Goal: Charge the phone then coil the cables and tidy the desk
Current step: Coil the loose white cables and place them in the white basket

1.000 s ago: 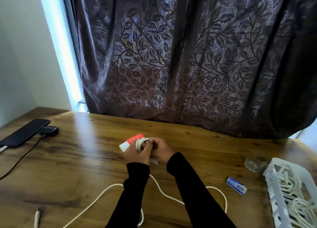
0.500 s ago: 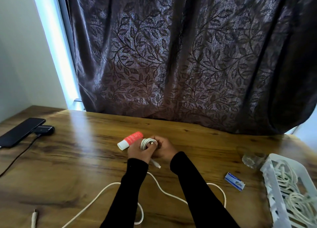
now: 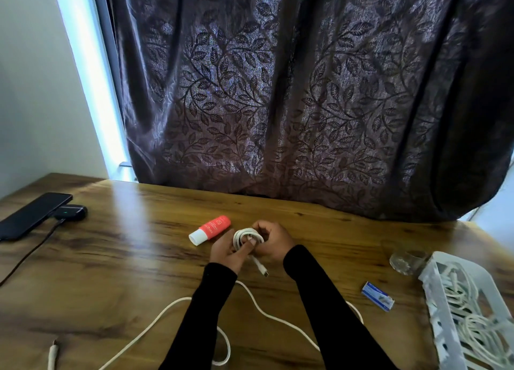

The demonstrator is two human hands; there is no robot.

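Observation:
A white cable is wound into a small coil (image 3: 246,237) at the desk's middle. My left hand (image 3: 226,254) pinches the coil from the left, a finger through its loop. My right hand (image 3: 274,243) grips the coil from the right. One plug end (image 3: 262,269) hangs below the coil. The rest of the white cable (image 3: 272,318) lies loose on the wooden desk (image 3: 116,272) under my forearms, its other end (image 3: 52,354) at the front left. A black phone (image 3: 32,213) lies at the far left beside a black charger (image 3: 71,212) with a black lead.
A red tube with a white cap (image 3: 210,229) lies just left of my hands. At the right stand a white basket (image 3: 442,300) holding coiled white cables, a clear glass (image 3: 406,261) and a small blue box (image 3: 378,300). A dark curtain (image 3: 278,105) hangs behind the desk.
The coil has turned flatter toward me and the plug end now hangs lower below it. My hands have shifted slightly right; the camera view drifted.

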